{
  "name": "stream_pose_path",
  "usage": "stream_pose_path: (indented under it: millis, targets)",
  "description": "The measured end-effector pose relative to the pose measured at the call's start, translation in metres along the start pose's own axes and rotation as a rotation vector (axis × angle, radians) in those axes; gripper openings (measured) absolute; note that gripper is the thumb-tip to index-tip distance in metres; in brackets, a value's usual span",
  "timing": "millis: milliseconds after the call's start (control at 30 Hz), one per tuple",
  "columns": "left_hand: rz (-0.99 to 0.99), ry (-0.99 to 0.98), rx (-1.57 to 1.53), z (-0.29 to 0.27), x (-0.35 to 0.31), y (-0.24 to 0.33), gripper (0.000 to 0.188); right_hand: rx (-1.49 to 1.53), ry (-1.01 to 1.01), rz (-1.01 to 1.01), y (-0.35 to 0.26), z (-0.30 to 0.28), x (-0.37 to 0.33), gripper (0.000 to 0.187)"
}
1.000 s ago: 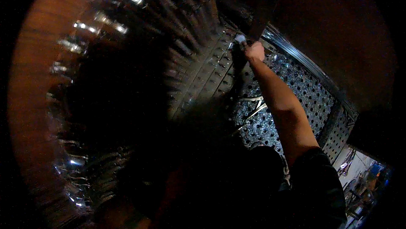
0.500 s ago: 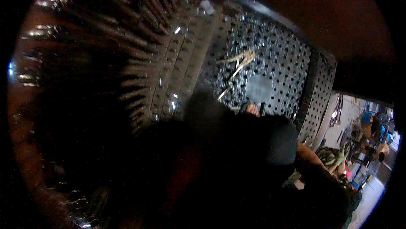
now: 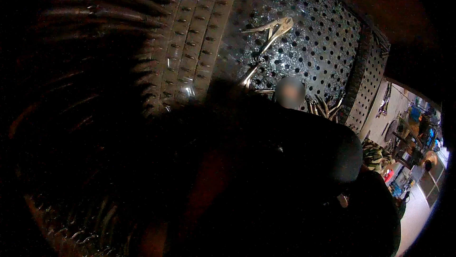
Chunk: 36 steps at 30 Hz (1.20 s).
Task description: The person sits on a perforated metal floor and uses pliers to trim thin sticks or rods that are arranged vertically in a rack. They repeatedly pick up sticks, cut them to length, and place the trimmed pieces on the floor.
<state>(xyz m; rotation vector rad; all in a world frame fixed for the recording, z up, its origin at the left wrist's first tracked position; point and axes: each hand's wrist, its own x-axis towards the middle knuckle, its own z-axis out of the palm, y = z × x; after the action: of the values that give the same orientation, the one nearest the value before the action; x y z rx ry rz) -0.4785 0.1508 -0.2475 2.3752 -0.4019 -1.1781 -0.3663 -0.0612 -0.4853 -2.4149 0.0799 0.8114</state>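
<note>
Neither of my hands can be made out; deep shadow and a black, cloth-like shape (image 3: 308, 138) fill the lower part of the view. Just above that shape, a blurred round patch (image 3: 289, 93) covers something skin-coloured, and I cannot tell what it is. Beyond it, locking pliers (image 3: 285, 25) with spread handles rest against a dark metal plate (image 3: 311, 43) full of round holes. A thin bright metal piece (image 3: 249, 75) extends below their handles, its lower end lost in shadow. More plier-like metal tools (image 3: 327, 107) cluster by the plate's lower edge.
Left of the plate runs a metal strip (image 3: 192, 31) with rows of slots. Rod-like dark pieces (image 3: 118, 12) fan out farther left. A narrower perforated panel (image 3: 368, 83) borders the right. Beyond are camouflage cloth (image 3: 377, 155), cluttered equipment (image 3: 413, 138) and a pale floor (image 3: 418, 214).
The view has shifted, with the black shape now larger and farther right. The tool cluster at the plate's lower edge has come into sight. A bare forearm at right is no longer visible.
</note>
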Motion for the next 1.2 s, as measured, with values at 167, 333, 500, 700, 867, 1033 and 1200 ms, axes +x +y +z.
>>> stream_pose_path:
  millis: [167, 333, 500, 700, 867, 1033, 1200]
  targets:
    - [0.02, -0.027, 0.023, 0.01, 0.0, 0.007, 0.046, -0.001, -0.016, -0.058, -0.023, 0.019, 0.012, 0.028]
    - [0.084, -0.018, 0.059, 0.035, -0.003, 0.015, 0.046, -0.004, -0.035, -0.1, -0.019, 0.032, -0.001, 0.029]
    - [0.147, 0.075, 0.11, 0.066, -0.024, 0.017, 0.047, -0.046, -0.01, -0.168, -0.031, 0.04, -0.008, 0.03]
    - [0.235, 0.17, 0.183, 0.106, -0.072, 0.021, 0.047, -0.058, 0.022, -0.177, -0.024, 0.047, -0.046, 0.032]
    - [0.035, 0.049, 0.123, 0.09, -0.137, 0.042, 0.05, 0.064, 0.06, -0.207, 0.001, 0.025, -0.11, 0.034]
    - [-0.159, -0.145, 0.007, 0.09, -0.197, 0.044, 0.052, 0.153, -0.047, -0.21, 0.044, -0.026, -0.218, 0.035]
    - [-0.148, 0.646, 0.017, 0.083, -0.253, 0.001, 0.03, 0.173, -0.212, -0.033, 0.115, -0.044, -0.353, 0.037]
